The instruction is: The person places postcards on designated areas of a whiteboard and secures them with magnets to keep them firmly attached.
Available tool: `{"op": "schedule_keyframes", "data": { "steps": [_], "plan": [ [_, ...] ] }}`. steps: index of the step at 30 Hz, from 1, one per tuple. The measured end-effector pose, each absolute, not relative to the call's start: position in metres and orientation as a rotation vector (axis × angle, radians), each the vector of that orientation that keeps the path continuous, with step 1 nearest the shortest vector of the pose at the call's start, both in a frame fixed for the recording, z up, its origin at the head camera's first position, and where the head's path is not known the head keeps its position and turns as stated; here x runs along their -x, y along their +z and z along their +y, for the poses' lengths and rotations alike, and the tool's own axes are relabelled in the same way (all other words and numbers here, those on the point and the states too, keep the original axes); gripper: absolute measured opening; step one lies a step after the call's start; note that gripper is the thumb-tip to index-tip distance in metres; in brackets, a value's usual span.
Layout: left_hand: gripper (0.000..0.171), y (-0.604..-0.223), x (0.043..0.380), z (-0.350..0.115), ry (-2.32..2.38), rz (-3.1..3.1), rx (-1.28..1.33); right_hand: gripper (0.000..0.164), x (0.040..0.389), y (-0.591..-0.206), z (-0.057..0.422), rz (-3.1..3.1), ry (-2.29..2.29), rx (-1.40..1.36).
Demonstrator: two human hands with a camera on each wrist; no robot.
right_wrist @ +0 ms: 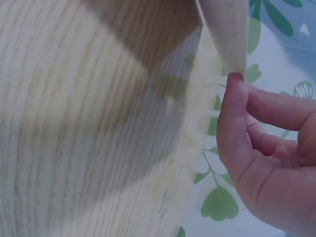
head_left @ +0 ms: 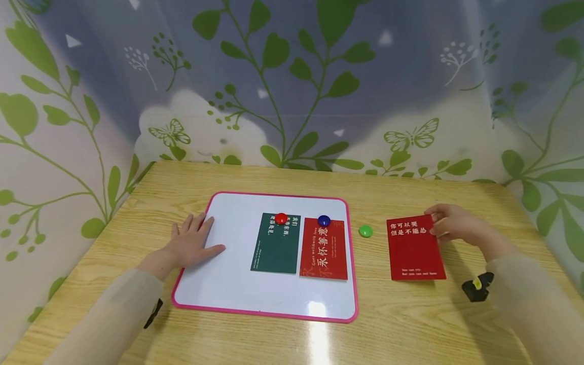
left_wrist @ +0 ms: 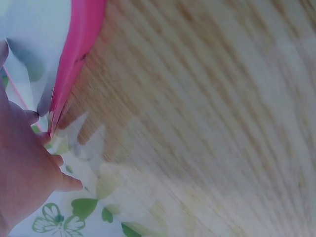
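My left hand (head_left: pixel 191 243) rests with spread fingers on the left edge of a pink-framed whiteboard (head_left: pixel 219 284). In the left wrist view the fingers lie by the pink frame (left_wrist: pixel 81 44). My right hand (head_left: pixel 461 225) pinches the upper right edge of a red card (head_left: pixel 415 253) with white writing, to the right of the board. The right wrist view shows the thumb and fingers on the card's corner (right_wrist: pixel 229 39), lifted off the table. On the board lie a green card (head_left: pixel 276 253) under a red magnet (head_left: pixel 281 218) and another red card (head_left: pixel 324 258) under a blue magnet (head_left: pixel 324 220).
A green magnet (head_left: pixel 365 231) sits on the wooden table (head_left: pixel 374 314) between the whiteboard and the held card. Behind the table hangs a leaf-patterned curtain (head_left: pixel 292 126), which also covers both sides. Light glares off the board's front edge.
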State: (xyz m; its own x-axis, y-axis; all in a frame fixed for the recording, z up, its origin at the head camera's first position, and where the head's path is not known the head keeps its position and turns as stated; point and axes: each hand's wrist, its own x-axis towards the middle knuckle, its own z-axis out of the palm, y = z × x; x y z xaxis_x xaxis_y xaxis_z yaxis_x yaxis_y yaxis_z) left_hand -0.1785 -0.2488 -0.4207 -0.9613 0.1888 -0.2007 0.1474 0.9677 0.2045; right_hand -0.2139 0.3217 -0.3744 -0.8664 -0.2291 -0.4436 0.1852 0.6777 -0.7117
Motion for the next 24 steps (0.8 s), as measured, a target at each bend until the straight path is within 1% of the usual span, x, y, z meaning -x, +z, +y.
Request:
{"op": "schedule_keyframes", "data": {
  "steps": [13, 18, 24],
  "plan": [
    [0.09, -0.416, 0.177, -0.257, 0.35, 2.87, -0.247, 0.064, 0.214, -0.357, 0.324, 2.346, -1.265, 0.0],
    [0.089, -0.413, 0.176, -0.258, 0.383, 2.854, -0.239, 0.067, 0.217, -0.355, 0.306, 2.294, -1.381, -0.023],
    [0.088, -0.414, 0.176, -0.26, 0.417, 2.846, -0.236, 0.064, 0.219, -0.355, 0.269, 2.227, -1.511, -0.026]
  ]
}}
